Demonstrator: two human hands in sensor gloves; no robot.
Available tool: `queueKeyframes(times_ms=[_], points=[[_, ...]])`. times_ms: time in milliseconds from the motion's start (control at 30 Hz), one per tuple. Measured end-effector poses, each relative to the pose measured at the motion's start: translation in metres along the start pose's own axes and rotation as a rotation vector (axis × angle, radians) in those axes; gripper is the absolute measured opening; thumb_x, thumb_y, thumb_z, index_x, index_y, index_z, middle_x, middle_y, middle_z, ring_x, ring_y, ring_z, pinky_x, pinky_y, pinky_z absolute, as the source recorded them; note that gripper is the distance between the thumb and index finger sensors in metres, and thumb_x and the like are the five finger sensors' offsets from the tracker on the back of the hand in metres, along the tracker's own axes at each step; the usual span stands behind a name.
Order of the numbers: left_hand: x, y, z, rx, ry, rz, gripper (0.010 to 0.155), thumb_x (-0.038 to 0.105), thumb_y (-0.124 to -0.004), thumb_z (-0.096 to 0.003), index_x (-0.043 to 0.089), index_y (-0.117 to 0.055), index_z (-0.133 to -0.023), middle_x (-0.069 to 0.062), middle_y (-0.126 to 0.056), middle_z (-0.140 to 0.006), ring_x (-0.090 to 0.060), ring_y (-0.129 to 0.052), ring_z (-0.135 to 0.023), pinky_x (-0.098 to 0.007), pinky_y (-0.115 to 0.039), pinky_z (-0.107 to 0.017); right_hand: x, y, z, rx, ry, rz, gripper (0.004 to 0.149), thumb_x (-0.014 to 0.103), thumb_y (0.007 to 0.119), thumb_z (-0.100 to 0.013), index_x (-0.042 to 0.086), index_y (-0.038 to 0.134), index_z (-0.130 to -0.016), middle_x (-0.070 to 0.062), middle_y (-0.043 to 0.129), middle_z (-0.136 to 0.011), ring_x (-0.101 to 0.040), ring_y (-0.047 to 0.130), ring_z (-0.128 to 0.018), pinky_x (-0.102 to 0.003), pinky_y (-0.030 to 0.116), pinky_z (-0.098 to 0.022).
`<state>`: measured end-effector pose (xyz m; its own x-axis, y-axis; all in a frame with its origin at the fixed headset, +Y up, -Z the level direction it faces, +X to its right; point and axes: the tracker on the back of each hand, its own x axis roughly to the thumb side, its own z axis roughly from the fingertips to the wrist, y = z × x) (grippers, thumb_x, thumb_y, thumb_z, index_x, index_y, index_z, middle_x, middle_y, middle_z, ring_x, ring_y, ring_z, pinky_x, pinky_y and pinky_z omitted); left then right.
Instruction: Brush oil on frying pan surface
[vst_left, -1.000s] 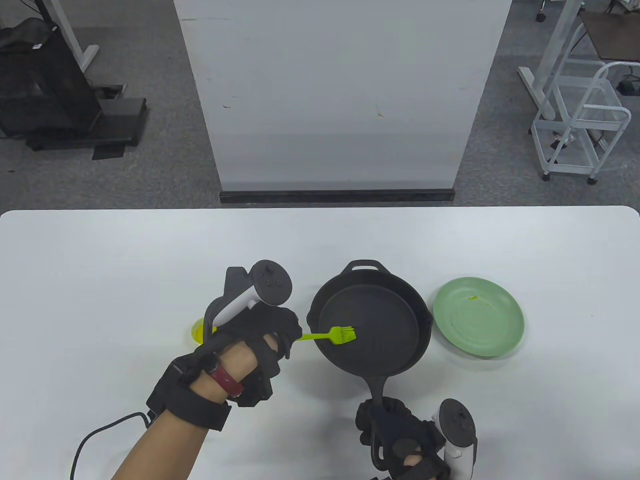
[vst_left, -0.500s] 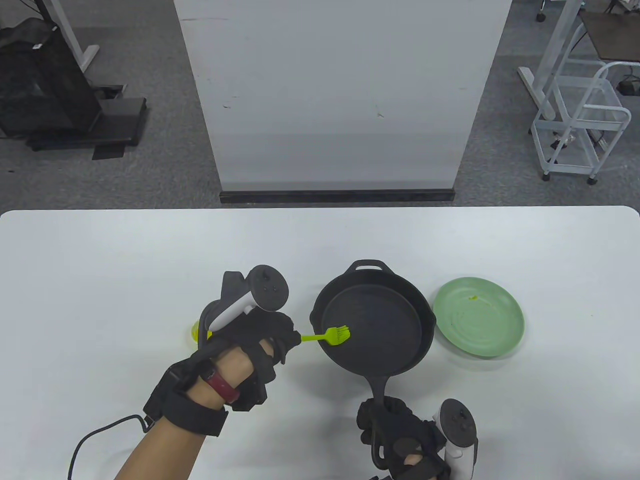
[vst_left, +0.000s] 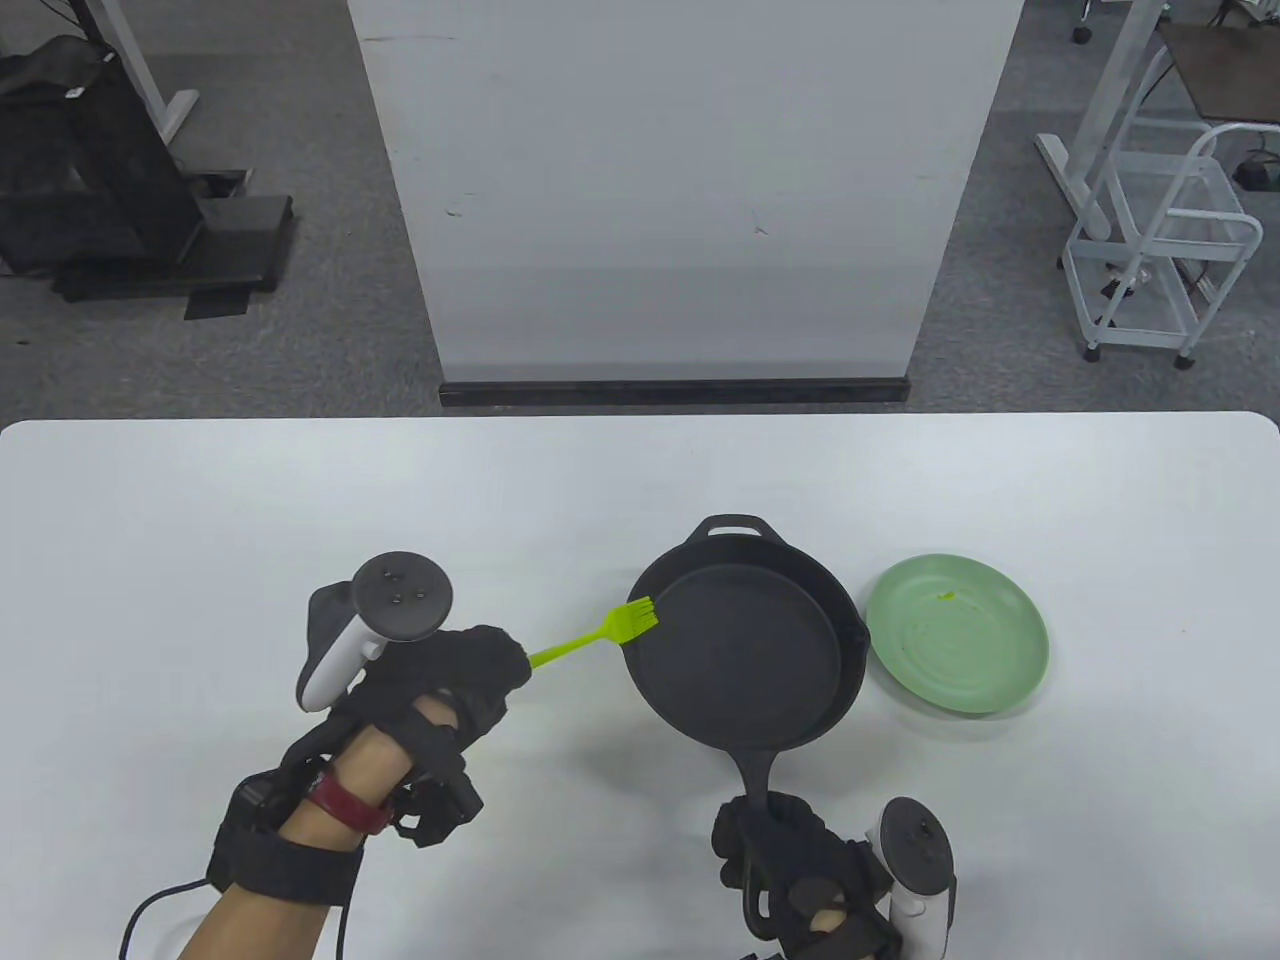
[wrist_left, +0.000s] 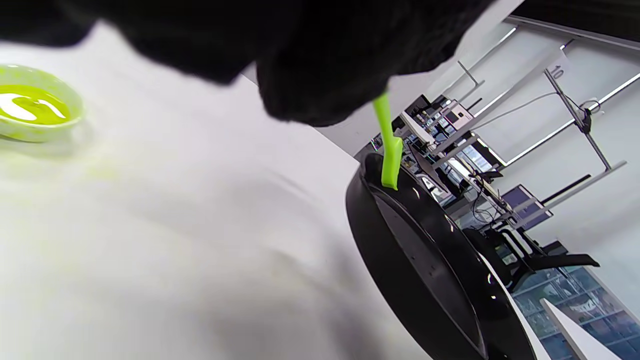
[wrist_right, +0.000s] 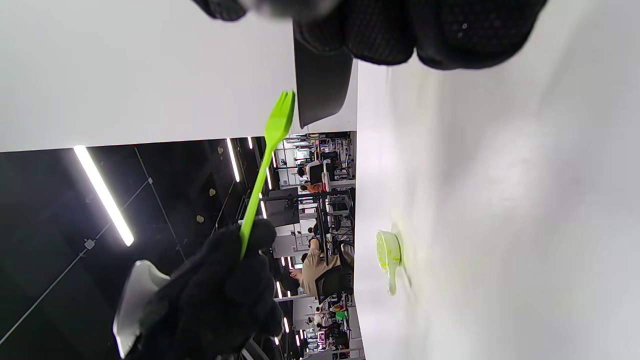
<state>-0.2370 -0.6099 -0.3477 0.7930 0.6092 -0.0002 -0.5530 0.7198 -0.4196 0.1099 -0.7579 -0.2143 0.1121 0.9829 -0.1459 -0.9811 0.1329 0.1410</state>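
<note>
- Two gloved hands work at the white table; the right hand is cut off by the table's near edge, its fingers clenched around the pan handle's end.
- One black frying pan sits right of the table's middle, tilted with its left rim raised; its handle points to the near edge.
- One green brush is gripped by its handle in the left hand; its bristles lie at the pan's left rim, though actual contact is hard to judge.
- One small dish of yellow-green oil shows in both wrist views; from above the left hand hides it.
- One green plate lies just right of the pan, bearing a small green speck.
- Beyond the table's far edge stand a white panel, a grey floor and a white wire cart.
</note>
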Motion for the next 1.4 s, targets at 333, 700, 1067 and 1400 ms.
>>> queueKeyframes(times_ms=[333, 700, 1067, 1400], points=[[-0.104, 0.029, 0.023, 0.080, 0.179, 0.185, 0.047, 0.045, -0.072, -0.0468, 0.011, -0.085, -0.076, 0.005, -0.098, -0.030, -0.018, -0.090, -0.005, -0.042, -0.084, -0.011, 0.000, 0.000, 0.000, -0.001, 0.003, -0.004, 0.049, 0.039, 0.067, -0.045, 0.003, 0.065, -0.078, -0.027, 0.068, -0.079, -0.050, 0.074, -0.067, -0.043, 0.076, -0.043], [-0.172, 0.032, 0.031, 0.090, 0.331, 0.299, 0.047, 0.044, -0.073, -0.0468, 0.009, -0.083, -0.077, 0.005, -0.098, -0.034, -0.019, -0.091, -0.008, -0.042, -0.085, -0.013, -0.001, -0.001, 0.000, -0.014, 0.013, -0.010, 0.049, 0.039, 0.068, -0.045, 0.003, 0.065, -0.077, -0.027, 0.069, -0.079, -0.050, 0.074, -0.067, -0.044, 0.076, -0.043], [-0.203, 0.024, 0.028, 0.039, 0.446, 0.416, 0.047, 0.043, -0.071, -0.0476, 0.009, -0.081, -0.079, 0.004, -0.099, -0.037, -0.019, -0.092, -0.008, -0.041, -0.085, -0.012, -0.001, -0.001, -0.001, -0.015, 0.013, -0.010, 0.049, 0.039, 0.068, -0.045, 0.003, 0.065, -0.077, -0.027, 0.069, -0.079, -0.050, 0.074, -0.067, -0.044, 0.076, -0.042], [-0.195, 0.022, 0.025, 0.070, 0.475, 0.316, 0.047, 0.043, -0.071, -0.0479, 0.010, -0.081, -0.080, 0.005, -0.098, -0.036, -0.018, -0.091, -0.009, -0.041, -0.085, -0.014, -0.001, -0.002, -0.001, -0.015, 0.011, -0.009, 0.049, 0.039, 0.068, -0.045, 0.003, 0.066, -0.077, -0.027, 0.069, -0.079, -0.050, 0.074, -0.067, -0.043, 0.076, -0.042]])
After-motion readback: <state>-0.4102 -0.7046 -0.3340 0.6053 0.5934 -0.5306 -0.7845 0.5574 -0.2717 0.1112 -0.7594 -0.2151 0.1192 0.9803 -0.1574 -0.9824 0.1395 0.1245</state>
